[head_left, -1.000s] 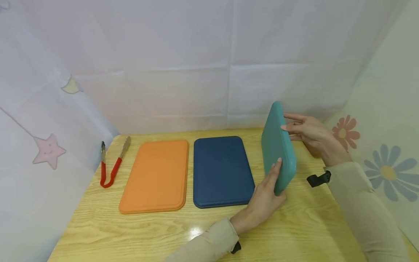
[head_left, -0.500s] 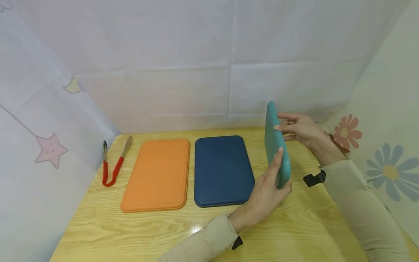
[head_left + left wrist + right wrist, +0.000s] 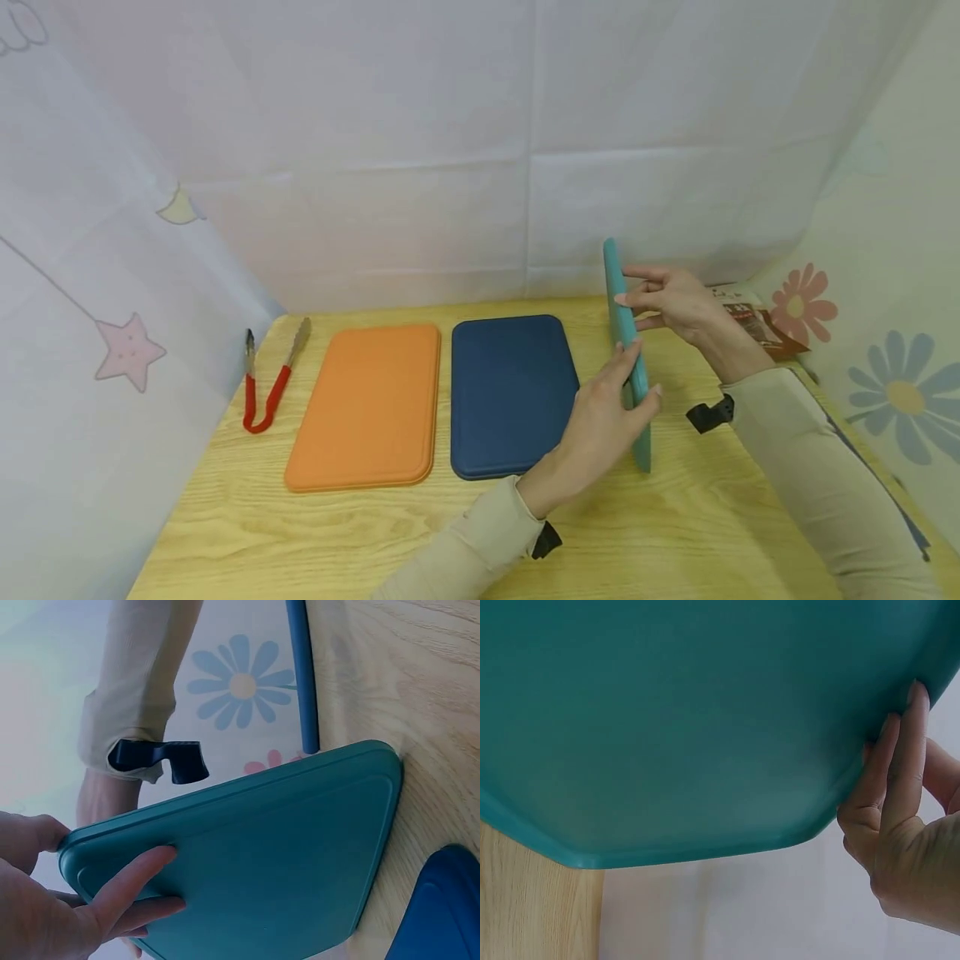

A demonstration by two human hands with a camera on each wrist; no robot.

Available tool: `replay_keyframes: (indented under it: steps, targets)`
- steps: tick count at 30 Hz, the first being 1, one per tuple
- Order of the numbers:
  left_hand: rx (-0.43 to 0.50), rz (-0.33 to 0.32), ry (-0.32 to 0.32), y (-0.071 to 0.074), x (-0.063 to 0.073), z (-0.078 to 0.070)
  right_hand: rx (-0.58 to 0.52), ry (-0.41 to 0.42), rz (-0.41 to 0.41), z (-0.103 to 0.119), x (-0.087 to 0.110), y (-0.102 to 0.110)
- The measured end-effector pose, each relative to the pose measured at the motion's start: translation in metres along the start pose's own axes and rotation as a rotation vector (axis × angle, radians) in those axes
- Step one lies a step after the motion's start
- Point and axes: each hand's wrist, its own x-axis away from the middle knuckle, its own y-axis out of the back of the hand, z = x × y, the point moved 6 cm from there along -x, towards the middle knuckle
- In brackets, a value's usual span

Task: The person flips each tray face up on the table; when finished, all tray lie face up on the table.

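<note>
The left hand [image 3: 596, 429] grips the near part of the teal board [image 3: 262, 855], fingers against its left face and thumb on the other side; the right hand [image 3: 678, 308] pinches its far part, thumb on the rim. Both are narrow around its thickness. The board stands nearly upright on the right of the table [image 3: 360, 533], apparently on its lower edge.

Over the last second it has swung from showing much of its left face to nearly edge-on, the hands turning with it. I judge that the work remains on this board, neither laid flat nor released. The navy board [image 3: 513, 396], the orange board [image 3: 366, 408] and the tongs [image 3: 268, 387] lie to its left as they did.

At the far right, a printed packet [image 3: 753, 325] has come into view past the right arm; its lettering is too small to read. No brand or label is legible on the boards.
</note>
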Motion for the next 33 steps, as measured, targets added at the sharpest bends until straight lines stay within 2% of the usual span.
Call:
replay_keyframes:
  steps: [4,6,12,14,16,19,22,27,33]
  targets:
    - [0.003,-0.022,-0.004,0.004,0.001,-0.001,-0.001,-0.024,0.026,-0.007,-0.001,-0.002]
    - [0.030,-0.029,0.007,0.007,0.003,0.001,0.011,-0.043,0.042,-0.023,-0.001,-0.001]
    - [0.091,-0.058,0.052,0.014,0.007,0.012,0.255,-0.203,0.071,-0.112,0.013,0.010]
    - [0.126,-0.078,0.064,0.018,0.007,0.016,0.276,-0.251,0.098,-0.136,0.018,0.011]
    - [0.179,-0.099,0.082,0.022,0.005,0.020,0.237,-0.261,0.112,-0.151,0.021,0.011]
    - [0.241,-0.137,0.129,0.028,0.004,0.027,0.135,-0.244,0.117,-0.159,0.024,0.010]
    - [0.299,-0.155,0.172,0.032,0.004,0.031,0.091,-0.226,0.110,-0.161,0.027,0.008]
    - [0.412,-0.118,0.179,0.031,0.007,0.035,0.111,-0.227,0.090,-0.163,0.033,0.006]
    - [0.526,-0.072,0.147,0.031,0.000,0.042,0.180,-0.186,0.072,-0.165,0.036,0.014]
